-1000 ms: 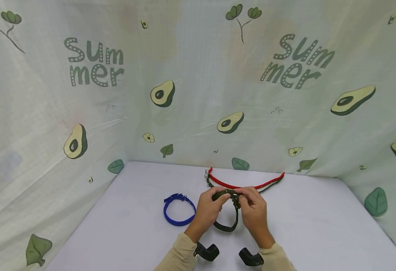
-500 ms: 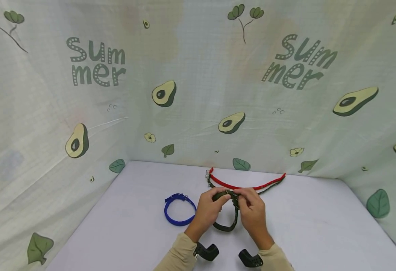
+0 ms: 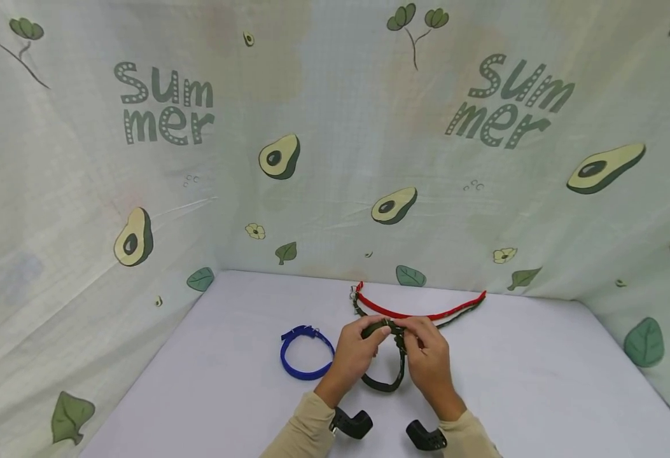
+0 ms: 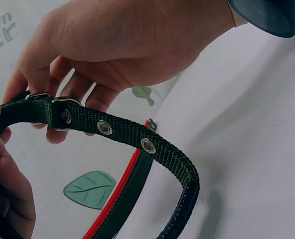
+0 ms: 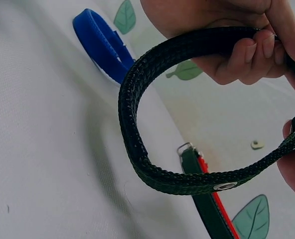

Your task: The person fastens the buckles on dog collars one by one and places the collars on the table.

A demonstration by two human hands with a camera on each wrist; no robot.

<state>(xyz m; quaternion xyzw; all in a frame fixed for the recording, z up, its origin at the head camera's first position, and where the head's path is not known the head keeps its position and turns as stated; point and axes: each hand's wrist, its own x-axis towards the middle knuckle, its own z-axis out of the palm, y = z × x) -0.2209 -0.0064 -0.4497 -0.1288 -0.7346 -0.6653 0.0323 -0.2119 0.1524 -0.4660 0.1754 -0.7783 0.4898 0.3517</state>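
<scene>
The left hand (image 3: 350, 353) and right hand (image 3: 429, 357) are pinching a green collar (image 4: 126, 133) (partly hiding a red-edged strap (image 4: 132, 184) beyond).

Over on the table (image 3: 214, 381), a second collar (image 3: 307, 375) lies left of the held collar (image 4: 125, 130); strapping (image 3: 397, 314) lies behind the held collar, the cloth backdrop (image 3: 335, 235) farther back.

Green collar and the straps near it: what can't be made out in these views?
Green collar: in the head view, fingers cover part of its upper strap; its eyelets are too small to count there.
Red-and-green strap: cut off by the bottom edge in both wrist views.
Blue collar: partly hidden behind the green collar in the right wrist view.
</scene>
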